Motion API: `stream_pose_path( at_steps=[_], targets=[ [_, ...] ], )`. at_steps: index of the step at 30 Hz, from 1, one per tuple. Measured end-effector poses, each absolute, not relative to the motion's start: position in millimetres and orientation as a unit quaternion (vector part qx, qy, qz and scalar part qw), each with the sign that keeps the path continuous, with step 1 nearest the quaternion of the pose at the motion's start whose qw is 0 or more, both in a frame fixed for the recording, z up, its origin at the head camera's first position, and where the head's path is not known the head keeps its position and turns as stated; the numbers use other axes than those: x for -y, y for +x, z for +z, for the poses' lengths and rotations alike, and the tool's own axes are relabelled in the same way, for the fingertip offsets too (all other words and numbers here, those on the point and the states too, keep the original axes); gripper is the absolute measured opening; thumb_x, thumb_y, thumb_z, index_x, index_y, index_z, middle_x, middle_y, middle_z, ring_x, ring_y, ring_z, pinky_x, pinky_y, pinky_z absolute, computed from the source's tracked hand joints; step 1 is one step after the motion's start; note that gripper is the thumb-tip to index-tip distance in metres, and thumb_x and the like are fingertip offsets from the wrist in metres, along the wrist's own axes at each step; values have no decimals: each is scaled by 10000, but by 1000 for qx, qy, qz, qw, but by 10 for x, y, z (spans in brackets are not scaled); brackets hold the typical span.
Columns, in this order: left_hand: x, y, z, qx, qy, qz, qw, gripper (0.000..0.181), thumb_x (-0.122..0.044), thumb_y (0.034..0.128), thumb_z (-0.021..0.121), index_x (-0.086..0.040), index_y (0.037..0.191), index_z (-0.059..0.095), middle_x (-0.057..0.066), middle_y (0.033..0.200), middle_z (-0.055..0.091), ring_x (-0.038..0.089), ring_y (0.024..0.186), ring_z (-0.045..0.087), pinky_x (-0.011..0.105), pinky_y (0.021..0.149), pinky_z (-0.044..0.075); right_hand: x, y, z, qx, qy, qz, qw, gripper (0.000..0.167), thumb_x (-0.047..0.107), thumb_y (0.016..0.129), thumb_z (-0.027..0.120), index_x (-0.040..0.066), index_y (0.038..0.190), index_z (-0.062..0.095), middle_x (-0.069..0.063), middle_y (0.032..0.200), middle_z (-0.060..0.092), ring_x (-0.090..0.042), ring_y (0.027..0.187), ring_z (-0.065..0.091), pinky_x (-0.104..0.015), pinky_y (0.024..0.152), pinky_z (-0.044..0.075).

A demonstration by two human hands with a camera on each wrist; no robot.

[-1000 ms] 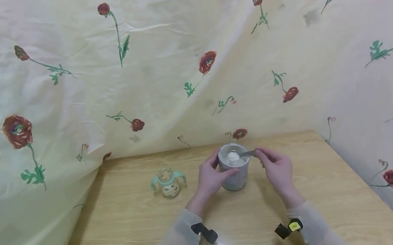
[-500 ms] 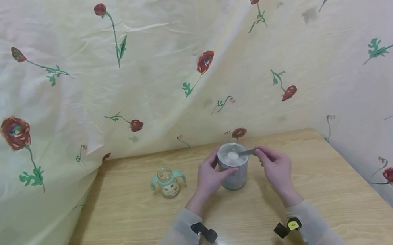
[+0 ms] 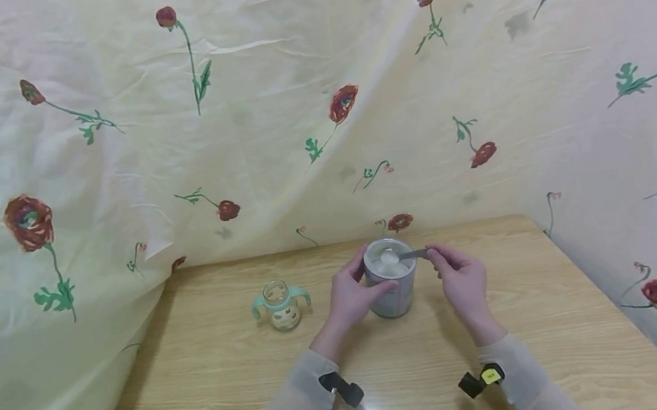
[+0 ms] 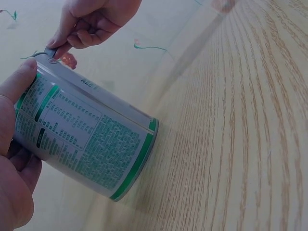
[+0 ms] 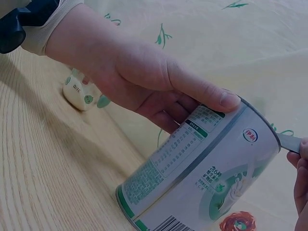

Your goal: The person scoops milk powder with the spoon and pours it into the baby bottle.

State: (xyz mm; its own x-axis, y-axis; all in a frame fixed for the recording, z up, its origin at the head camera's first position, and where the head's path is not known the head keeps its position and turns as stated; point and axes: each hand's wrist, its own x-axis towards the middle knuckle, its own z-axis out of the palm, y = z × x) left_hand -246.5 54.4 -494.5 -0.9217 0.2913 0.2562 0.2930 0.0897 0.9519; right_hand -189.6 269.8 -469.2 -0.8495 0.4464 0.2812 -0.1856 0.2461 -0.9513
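Note:
My left hand (image 3: 353, 299) holds a round milk powder can (image 3: 393, 302) upright on the table, thumb along its near side and fingers around the left. In the left wrist view the can (image 4: 91, 130) shows a white label with green print and a green bottom band. My right hand (image 3: 463, 281) pinches the thin grey handle of a scoop (image 3: 413, 255) between thumb and fingers. The scoop's bowl end lies inside the can's open top, with white powder about it. In the right wrist view only the handle (image 5: 290, 143) shows beyond the rim.
A baby bottle (image 3: 285, 316) with two mint-green handles stands uncapped on the table (image 3: 233, 382), left of the can. A cream cloth (image 3: 272, 124) with red flowers hangs behind and at both sides of the table. Each wrist carries a black camera mount (image 3: 343, 390).
The scoop's bowl has sunk slightly within the can, and the white mound there looks lower than a second ago. Both hands keep their grips almost in place. The bottle has not moved.

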Motion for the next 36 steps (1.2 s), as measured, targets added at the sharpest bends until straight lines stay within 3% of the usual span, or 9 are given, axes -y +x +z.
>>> stream_pose_path(
  at_steps=[15,22,36],
  targets=[
    [-544,-2470,-4928,739,-204,-642,7,963,-234,808,972,-2,1593,464,119,1582,538,262,1444,530,382,1178,454,-2677,-1925,-4684,721,-93,641,246,334,280,1022,771,-5,1194,792,107,949,811,-96,789,672,-192,684,561],
    [-540,-2474,-4938,742,-203,-639,12,954,-239,800,978,-41,1593,485,104,1569,557,238,1432,544,366,1169,464,-2687,-1938,-4667,701,-124,671,207,365,283,1019,775,-19,1224,776,93,917,807,-115,754,646,-193,689,565],
    [-549,-2461,-4961,741,-204,-640,14,952,-230,801,977,-27,1589,484,110,1582,541,237,1439,536,370,1174,458,-2683,-1894,-4628,704,-143,670,187,372,268,1016,779,-5,1268,763,90,950,805,-137,793,671,-184,693,561]
  ],
)
